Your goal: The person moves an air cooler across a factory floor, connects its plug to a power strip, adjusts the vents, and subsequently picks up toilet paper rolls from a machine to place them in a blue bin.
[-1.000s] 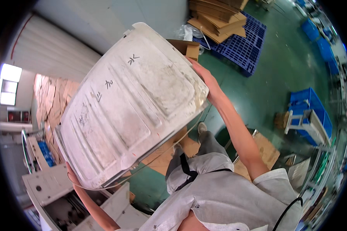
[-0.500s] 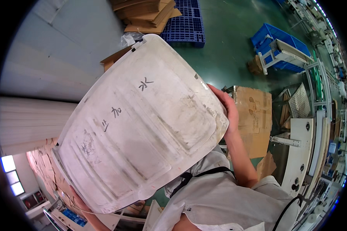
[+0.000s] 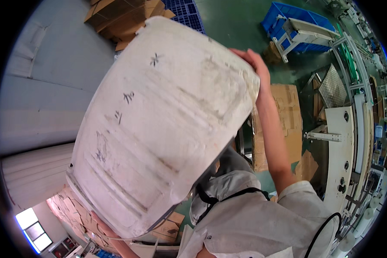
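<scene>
Hands gripped one white tub [image 3: 159,129], tilted and raised overhead: the right hand [image 3: 256,64] curled over its upper rim, the left hand [image 3: 105,228] under its lower edge, grip hidden. Below lay green floor [image 3: 241,26], two blue pallets [image 3: 305,21], cardboard stacks [image 3: 120,17].

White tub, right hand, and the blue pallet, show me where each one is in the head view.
white tub [image 3: 159,129], head view, on the middle of its upturned, scuffed bottom
right hand [image 3: 254,64], head view, on the fingers at the tub's upper right rim
blue pallet [image 3: 182,10], head view, on its grid top beside the flattened cardboard
</scene>
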Demonstrator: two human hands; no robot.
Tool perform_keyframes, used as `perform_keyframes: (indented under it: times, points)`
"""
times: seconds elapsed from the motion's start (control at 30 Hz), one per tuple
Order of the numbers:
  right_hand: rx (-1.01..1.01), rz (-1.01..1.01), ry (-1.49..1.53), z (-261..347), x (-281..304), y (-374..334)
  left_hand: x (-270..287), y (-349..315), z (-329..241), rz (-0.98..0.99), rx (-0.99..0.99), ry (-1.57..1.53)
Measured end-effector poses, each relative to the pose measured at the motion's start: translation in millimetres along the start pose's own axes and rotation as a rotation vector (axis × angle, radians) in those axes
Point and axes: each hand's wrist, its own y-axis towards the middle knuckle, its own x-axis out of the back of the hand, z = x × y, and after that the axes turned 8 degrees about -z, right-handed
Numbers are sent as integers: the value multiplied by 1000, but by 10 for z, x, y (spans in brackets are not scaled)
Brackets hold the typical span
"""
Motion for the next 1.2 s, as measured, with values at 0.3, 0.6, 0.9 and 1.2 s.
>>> perform_keyframes:
  times: [0.3,0.6,0.9,1.2]
  points:
    - [91,148,24,685,466,446,-572,-616,25,8,-120,33]
    - [346,92,-47,1096,1098,510,-1059,-935,105,212,-308,151]
    - [330,-209,-7,1050,1269,504,-1442,-705,352,335,-317,191]
    - [383,-448,-132,1207,1275,411,-1938,-687,625,324,-381,133]
